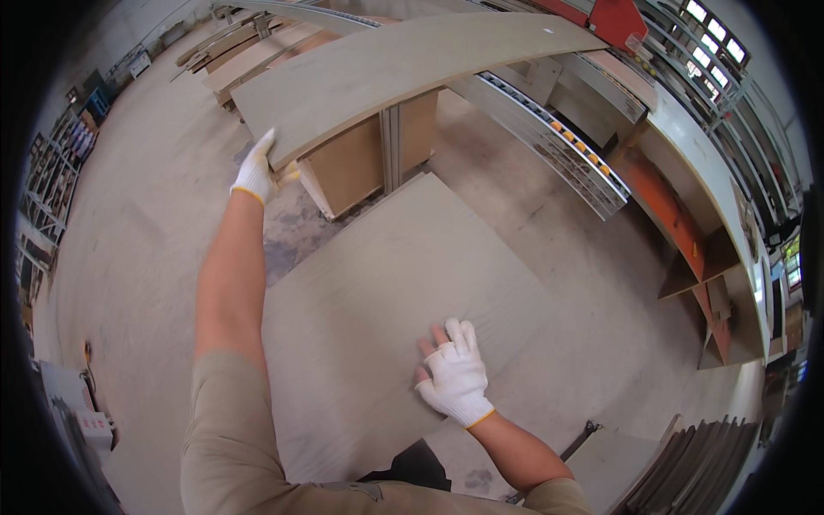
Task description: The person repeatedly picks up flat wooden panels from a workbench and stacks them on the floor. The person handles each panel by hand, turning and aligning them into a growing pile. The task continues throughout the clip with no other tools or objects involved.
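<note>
My left hand [261, 168], in a white knitted glove with a yellow cuff, grips the near left corner of a long wood-grain board [412, 61], thumb on top and fingers below. That board lies raised across a machine with roller rails. My right hand [454, 370] wears a white glove with some fingertips bare. Its fingers are spread above or on a large grey-brown panel [393, 270] directly before me; whether it presses on the surface I cannot tell. The hand holds nothing visible.
A roller rail [553, 132] with yellow wheels runs to the right of the long board. Below that board stands a wooden box-like support [351, 164]. An open wooden cabinet [698, 241] is at the right, a row of dark panels [689, 467] at the lower right, and stacked boards [225, 48] behind.
</note>
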The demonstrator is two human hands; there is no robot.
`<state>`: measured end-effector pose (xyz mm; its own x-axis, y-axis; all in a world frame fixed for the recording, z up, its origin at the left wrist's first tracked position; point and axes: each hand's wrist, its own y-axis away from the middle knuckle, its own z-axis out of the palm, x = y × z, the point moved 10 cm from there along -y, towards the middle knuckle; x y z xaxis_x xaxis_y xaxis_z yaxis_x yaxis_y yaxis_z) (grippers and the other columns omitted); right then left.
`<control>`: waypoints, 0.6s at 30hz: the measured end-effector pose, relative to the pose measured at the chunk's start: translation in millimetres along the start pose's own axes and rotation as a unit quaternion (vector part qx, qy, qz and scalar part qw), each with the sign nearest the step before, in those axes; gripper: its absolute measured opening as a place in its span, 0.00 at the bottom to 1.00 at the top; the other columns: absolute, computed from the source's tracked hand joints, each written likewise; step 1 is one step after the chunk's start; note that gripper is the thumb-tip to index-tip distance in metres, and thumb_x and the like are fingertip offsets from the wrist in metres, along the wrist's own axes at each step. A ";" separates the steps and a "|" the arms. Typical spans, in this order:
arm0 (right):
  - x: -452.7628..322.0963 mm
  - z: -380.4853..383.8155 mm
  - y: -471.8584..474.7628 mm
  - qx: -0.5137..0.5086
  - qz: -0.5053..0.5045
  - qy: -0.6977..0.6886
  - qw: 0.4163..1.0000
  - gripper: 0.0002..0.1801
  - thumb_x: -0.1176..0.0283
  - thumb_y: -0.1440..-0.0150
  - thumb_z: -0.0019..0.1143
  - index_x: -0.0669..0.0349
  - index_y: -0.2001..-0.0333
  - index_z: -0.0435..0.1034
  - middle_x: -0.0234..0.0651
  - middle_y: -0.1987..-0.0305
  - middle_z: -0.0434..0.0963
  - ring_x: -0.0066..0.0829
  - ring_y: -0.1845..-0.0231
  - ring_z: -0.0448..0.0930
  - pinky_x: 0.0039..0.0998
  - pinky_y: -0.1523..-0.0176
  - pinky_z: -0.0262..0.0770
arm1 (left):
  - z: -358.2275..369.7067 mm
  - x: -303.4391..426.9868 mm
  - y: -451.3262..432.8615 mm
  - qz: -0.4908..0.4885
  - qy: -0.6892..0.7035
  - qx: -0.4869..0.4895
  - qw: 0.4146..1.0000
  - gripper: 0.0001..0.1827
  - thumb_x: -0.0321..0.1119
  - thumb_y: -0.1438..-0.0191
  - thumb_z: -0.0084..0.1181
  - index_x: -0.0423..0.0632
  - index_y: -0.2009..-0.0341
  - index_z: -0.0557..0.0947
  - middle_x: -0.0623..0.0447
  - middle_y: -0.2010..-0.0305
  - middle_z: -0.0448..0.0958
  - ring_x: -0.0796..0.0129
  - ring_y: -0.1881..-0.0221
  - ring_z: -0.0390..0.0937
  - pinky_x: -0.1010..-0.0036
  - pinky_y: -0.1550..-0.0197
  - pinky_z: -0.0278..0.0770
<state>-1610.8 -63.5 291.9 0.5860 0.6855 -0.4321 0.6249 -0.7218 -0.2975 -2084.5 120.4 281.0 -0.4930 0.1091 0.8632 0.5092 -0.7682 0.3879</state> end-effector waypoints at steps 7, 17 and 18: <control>-4.1 6.1 -0.9 -0.061 0.029 0.020 0.997 0.21 0.66 0.55 0.68 0.63 0.57 0.82 0.49 0.38 0.77 0.56 0.32 0.65 0.50 0.28 0.63 | 35.0 -42.4 74.3 0.001 0.062 -0.080 0.995 0.29 0.46 0.45 0.72 0.57 0.40 0.77 0.48 0.40 0.74 0.45 0.59 0.76 0.56 0.68 0.84; 135.9 27.8 4.7 0.092 0.261 -0.639 0.718 0.21 0.64 0.29 0.44 0.68 0.41 0.71 0.46 0.38 0.77 0.47 0.33 0.75 0.44 0.26 0.67 | 102.0 -104.8 194.8 0.020 0.135 -0.117 0.984 0.17 0.41 0.39 0.65 0.42 0.54 0.82 0.48 0.65 0.84 0.57 0.76 0.82 0.59 0.78 0.83; 150.0 22.9 -7.6 0.089 0.254 -0.697 0.665 0.23 0.60 0.28 0.43 0.67 0.40 0.70 0.46 0.37 0.76 0.47 0.33 0.75 0.49 0.27 0.68 | 102.1 -110.3 202.8 0.025 0.135 -0.122 0.983 0.16 0.41 0.39 0.65 0.42 0.54 0.82 0.48 0.65 0.84 0.57 0.76 0.82 0.60 0.79 0.83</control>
<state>-1539.4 42.6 209.8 -0.4256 -0.3154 -0.8482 0.3860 -0.9110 0.1450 -1854.9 17.0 297.5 -0.6581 -0.0795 0.7488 0.3700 -0.9002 0.2296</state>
